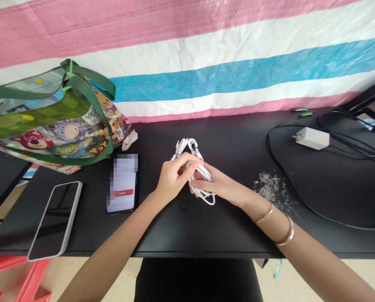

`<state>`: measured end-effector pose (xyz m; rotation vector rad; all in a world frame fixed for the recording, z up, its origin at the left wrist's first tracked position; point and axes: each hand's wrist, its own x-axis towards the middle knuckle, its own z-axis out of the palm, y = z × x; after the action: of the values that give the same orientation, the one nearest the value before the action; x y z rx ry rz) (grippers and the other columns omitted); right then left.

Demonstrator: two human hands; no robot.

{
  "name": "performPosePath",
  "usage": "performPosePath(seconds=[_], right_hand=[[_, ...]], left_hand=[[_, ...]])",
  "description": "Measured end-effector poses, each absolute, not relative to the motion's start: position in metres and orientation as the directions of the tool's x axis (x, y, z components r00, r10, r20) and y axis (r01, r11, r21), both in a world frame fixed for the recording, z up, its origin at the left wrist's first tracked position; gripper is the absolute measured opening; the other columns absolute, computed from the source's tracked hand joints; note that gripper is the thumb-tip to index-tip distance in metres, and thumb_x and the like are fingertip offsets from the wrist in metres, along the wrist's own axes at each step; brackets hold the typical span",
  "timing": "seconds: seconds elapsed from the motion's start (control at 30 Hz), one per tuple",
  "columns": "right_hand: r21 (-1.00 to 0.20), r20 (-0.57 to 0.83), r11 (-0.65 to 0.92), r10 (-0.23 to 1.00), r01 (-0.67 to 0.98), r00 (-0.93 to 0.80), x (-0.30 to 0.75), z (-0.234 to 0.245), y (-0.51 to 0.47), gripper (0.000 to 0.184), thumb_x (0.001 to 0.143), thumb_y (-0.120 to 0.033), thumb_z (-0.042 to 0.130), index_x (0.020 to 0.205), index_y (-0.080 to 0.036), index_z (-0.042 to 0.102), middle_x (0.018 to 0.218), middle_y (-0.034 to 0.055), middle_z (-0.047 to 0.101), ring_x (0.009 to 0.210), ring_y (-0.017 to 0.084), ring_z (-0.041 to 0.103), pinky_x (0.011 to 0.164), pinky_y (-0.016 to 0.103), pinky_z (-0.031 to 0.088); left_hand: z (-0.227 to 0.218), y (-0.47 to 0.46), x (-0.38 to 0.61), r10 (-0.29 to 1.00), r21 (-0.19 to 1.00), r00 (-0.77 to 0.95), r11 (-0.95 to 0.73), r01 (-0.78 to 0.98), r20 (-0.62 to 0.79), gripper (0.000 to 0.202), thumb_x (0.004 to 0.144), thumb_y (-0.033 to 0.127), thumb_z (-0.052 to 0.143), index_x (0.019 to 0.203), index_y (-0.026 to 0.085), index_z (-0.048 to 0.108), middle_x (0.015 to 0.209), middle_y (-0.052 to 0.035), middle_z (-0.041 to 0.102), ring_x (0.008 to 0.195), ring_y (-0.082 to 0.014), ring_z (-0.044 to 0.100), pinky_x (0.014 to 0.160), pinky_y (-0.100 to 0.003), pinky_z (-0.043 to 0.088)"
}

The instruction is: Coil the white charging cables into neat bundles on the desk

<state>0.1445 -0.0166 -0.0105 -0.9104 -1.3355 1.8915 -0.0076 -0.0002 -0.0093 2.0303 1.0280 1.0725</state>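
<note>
A coiled white cable (208, 198) hangs in loops from my right hand (217, 181), whose fingers and thumb close around it. From the other side my left hand (174, 174) reaches across, its thumb and fingers bent together against the upper part of the same coil. Its fingertips partly cover the cable and overlap the right hand's fingers. Just beyond my hands, white cable bundles (193, 144) with dark ties lie on the black table (162, 235). Whether they join the held coil is hidden by my fingers.
To the left lie a lit phone (122, 184), a second, dark-screened phone (55, 220) at the table edge, and a cartoon-print bag (67, 130). At right are a white charger (312, 138), a black cable (288, 191) and scattered shavings (271, 186). A striped sheet (225, 79) hangs behind.
</note>
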Motion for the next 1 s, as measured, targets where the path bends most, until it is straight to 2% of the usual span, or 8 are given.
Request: performPosePath(seconds=[0.17, 0.33, 0.53, 0.73, 0.87, 0.93, 1.0], right_hand=[[-0.959, -0.162, -0.258, 0.837, -0.117, -0.522, 0.141, -0.014, -0.016, 0.03, 0.072, -0.023, 0.067, 0.094, -0.021, 0.046, 0.066, -0.0079, 0.051, 0.057, 0.011, 0.054, 0.058, 0.029, 0.047], [-0.967, -0.104, -0.208, 0.849, -0.148, -0.519, 0.136, -0.017, -0.017, 0.03, 0.068, -0.022, 0.069, 0.09, -0.021, 0.048, 0.062, -0.0091, 0.049, 0.053, 0.008, 0.048, 0.051, 0.024, 0.04], [-0.944, -0.129, -0.273, 0.82, -0.183, -0.557, 0.131, -0.014, -0.02, 0.024, 0.068, -0.018, 0.064, 0.086, -0.02, 0.047, 0.054, -0.0116, 0.048, 0.04, 0.007, 0.049, 0.043, 0.022, 0.038], [-0.938, -0.163, -0.297, 0.834, -0.179, -0.528, 0.131, -0.012, -0.02, 0.025, 0.066, -0.017, 0.061, 0.087, -0.019, 0.048, 0.06, -0.0084, 0.059, 0.036, 0.006, 0.048, 0.038, 0.021, 0.037], [-0.945, -0.14, -0.266, 0.853, -0.189, -0.502, 0.132, -0.01, -0.019, 0.015, 0.067, -0.017, 0.059, 0.079, -0.019, 0.051, 0.056, -0.0082, 0.056, 0.037, 0.007, 0.047, 0.039, 0.021, 0.036], [-0.955, -0.116, -0.229, 0.875, -0.191, -0.47, 0.132, -0.01, -0.019, 0.008, 0.069, -0.019, 0.057, 0.07, -0.019, 0.05, 0.051, -0.0082, 0.051, 0.038, 0.007, 0.046, 0.042, 0.022, 0.036], [-0.961, -0.09, -0.187, 0.907, -0.202, -0.412, 0.132, -0.011, -0.02, 0.01, 0.071, -0.021, 0.055, 0.066, -0.02, 0.047, 0.049, -0.0077, 0.049, 0.041, 0.008, 0.046, 0.046, 0.024, 0.037]], left_hand=[[-0.01, 0.0, -0.007, 0.855, 0.776, 0.343, -0.504, 0.378, 0.388, 0.025, 0.09, 0.034, 0.047, 0.081, 0.019, 0.065, 0.048, 0.0062, 0.052, 0.042, -0.0079, 0.049, 0.045, -0.018, 0.037], [-0.009, 0.0, -0.007, 0.856, 0.765, 0.321, -0.51, 0.394, 0.406, 0.023, 0.088, 0.032, 0.049, 0.078, 0.02, 0.066, 0.048, 0.0058, 0.053, 0.044, -0.0082, 0.049, 0.047, -0.018, 0.038], [-0.006, -0.003, -0.006, 0.85, 0.782, 0.342, -0.512, 0.355, 0.401, 0.022, 0.088, 0.031, 0.05, 0.077, 0.019, 0.065, 0.049, 0.0062, 0.057, 0.04, -0.0068, 0.047, 0.043, -0.016, 0.036], [-0.003, -0.005, -0.005, 0.861, 0.785, 0.305, -0.501, 0.365, 0.408, 0.019, 0.088, 0.027, 0.052, 0.077, 0.02, 0.065, 0.052, 0.0056, 0.059, 0.042, -0.0075, 0.048, 0.045, -0.018, 0.039], [-0.001, -0.003, -0.005, 0.833, 0.734, 0.251, -0.553, 0.394, 0.493, 0.017, 0.086, 0.023, 0.053, 0.078, 0.02, 0.067, 0.067, 0.0013, 0.065, 0.057, -0.0107, 0.054, 0.054, -0.02, 0.045], [-0.001, -0.001, -0.006, 0.83, 0.739, 0.243, -0.557, 0.378, 0.501, 0.017, 0.087, 0.022, 0.051, 0.081, 0.02, 0.068, 0.076, -0.0009, 0.067, 0.067, -0.0126, 0.057, 0.057, -0.021, 0.047], [-0.003, 0.0, -0.006, 0.842, 0.765, 0.242, -0.539, 0.352, 0.482, 0.016, 0.086, 0.021, 0.05, 0.088, 0.02, 0.066, 0.08, -0.0018, 0.066, 0.071, -0.0134, 0.059, 0.059, -0.022, 0.048]])
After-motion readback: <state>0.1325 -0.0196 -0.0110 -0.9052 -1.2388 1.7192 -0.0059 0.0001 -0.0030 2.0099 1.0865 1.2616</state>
